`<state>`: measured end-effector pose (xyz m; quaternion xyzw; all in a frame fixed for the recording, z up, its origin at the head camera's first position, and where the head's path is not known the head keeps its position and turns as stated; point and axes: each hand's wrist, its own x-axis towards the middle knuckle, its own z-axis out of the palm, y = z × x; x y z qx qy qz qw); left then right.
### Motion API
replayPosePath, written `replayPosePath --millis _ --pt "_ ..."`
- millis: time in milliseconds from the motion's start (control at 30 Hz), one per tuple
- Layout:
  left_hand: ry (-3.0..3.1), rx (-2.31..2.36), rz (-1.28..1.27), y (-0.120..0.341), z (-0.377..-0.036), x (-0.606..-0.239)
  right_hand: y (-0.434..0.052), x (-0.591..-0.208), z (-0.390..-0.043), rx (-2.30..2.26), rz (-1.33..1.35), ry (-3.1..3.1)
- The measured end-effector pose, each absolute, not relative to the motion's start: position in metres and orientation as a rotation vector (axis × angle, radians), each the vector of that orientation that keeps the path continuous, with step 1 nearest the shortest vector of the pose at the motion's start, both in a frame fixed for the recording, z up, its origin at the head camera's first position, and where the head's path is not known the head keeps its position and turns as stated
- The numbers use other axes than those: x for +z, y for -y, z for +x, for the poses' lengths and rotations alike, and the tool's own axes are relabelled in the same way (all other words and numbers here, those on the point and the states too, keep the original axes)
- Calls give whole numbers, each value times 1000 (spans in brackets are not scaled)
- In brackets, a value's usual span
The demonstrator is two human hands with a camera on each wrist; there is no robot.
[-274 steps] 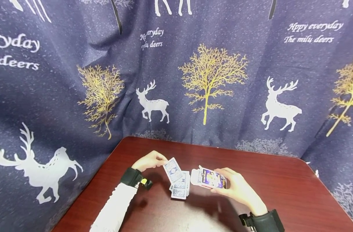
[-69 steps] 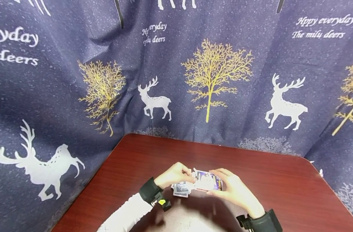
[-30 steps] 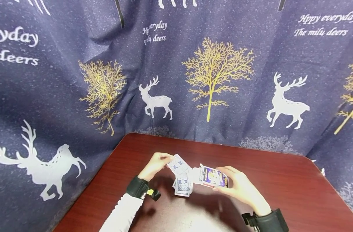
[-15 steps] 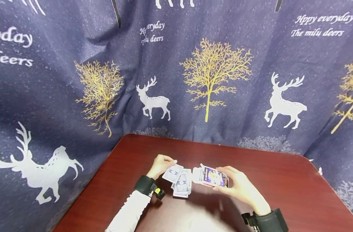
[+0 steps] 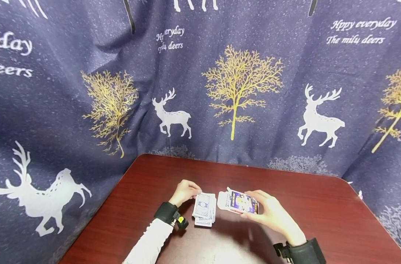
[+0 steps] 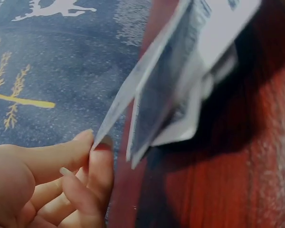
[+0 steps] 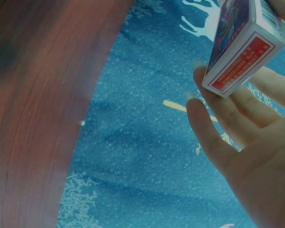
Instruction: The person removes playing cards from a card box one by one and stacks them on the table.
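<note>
A loose pile of blue-backed playing cards lies on the dark red table. My left hand is at the pile's far left corner and pinches the edge of the top card between thumb and finger. To the right of the pile, my right hand holds a card box just above the table, its white flap open toward the pile. In the right wrist view the box shows a red end panel and rests against the fingers.
A dark blue curtain printed with white deer and gold trees hangs close behind and to the left of the table. The table's rounded back corners sit against it. Both wrists wear black camera bands.
Over the last second my left hand has brought a raised card down flat onto the pile. The right hand and box have stayed put.
</note>
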<state>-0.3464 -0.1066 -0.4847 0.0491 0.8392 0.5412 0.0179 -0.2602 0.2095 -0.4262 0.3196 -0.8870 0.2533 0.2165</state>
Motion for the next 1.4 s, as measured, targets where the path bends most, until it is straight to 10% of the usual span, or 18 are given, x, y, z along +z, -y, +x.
replayPosePath --millis 1400 --pt "-2752 1439 646 48 -271 -425 -205 -424 -258 721 932 2445"
